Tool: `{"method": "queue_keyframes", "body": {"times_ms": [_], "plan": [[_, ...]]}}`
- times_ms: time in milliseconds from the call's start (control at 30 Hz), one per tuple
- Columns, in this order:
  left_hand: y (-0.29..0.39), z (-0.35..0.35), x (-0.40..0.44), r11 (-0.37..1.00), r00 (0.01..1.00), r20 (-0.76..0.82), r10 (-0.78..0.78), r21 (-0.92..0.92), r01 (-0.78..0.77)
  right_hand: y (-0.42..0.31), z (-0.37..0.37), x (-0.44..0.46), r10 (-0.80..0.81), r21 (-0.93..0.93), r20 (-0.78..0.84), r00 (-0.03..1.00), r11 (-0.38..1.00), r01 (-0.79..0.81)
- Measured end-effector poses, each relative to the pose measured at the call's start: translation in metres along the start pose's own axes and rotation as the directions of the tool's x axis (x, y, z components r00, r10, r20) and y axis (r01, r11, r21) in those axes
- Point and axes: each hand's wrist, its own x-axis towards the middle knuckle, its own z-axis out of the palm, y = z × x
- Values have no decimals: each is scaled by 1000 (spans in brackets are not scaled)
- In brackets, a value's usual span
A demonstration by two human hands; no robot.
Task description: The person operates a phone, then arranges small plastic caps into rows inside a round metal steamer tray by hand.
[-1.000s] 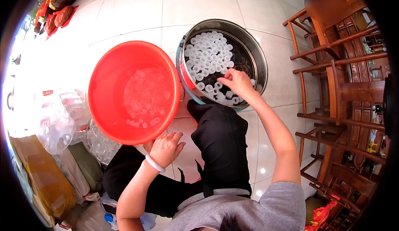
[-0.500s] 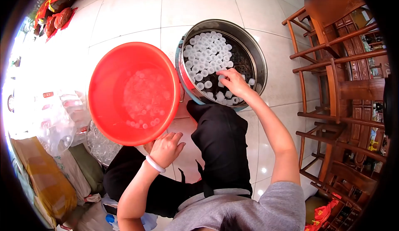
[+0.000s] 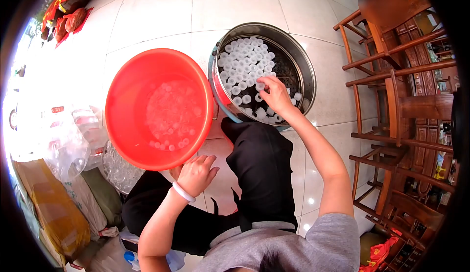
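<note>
A small white cup (image 3: pixel 260 86) is pinched between the thumb and fingertips of the right grip (image 3: pixel 277 98), which is nearly closed and is held over a round metal pan (image 3: pixel 306 67). Beyond the right grip and to its left, many more white cups (image 3: pixel 245 61) are packed close together on the dark floor of the pan; a looser handful is scattered below the grip, by the pan's near wall, and a few are seen just to its right. Farther to the left of the right grip, and just beyond the left grip (image 3: pixel 194 175), a large red basin (image 3: pixel 128 83) is set beside the pan, with a heap of pale pieces (image 3: pixel 171 108) gathered in its bottom. The left grip is loosely bent near the basin's near rim; nothing can be seen held in it, and whether the rim is touched cannot be told. A white bracelet (image 3: pixel 183 192) is worn just behind the left grip. Black trousers (image 3: pixel 259 159) are seen between the two grips and nearer the body. Well to the right of the right grip, wooden chairs (image 3: pixel 394 106) are lined up on the tiled floor (image 3: pixel 235 2).
</note>
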Motion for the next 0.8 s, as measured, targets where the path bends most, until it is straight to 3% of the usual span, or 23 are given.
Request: {"method": "queue_keyframes", "body": {"times_ms": [100,200,267,400,567,800], "plan": [[0,0,0,1000,1000,1,3,14,-3,-8,-1,2,128,121,81,988,983,-137],[0,1,0,1000,1000,-2,4,10,-4,-11,0,4,151,42,101,983,987,-156],[0,0,0,1000,1000,-6,4,7,-4,-10,1,3,66,-139,82,994,989,-54],[0,1,0,1000,1000,-14,8,2,-8,-11,1,5,88,-184,72,993,980,-74],[0,-1,0,1000,1000,-5,10,0,-10,-25,-9,11,273,-343,168,947,917,-204],[-1,0,-1,1000,1000,-21,15,-2,-15,-23,-6,12,247,-273,68,967,936,-220]]}}
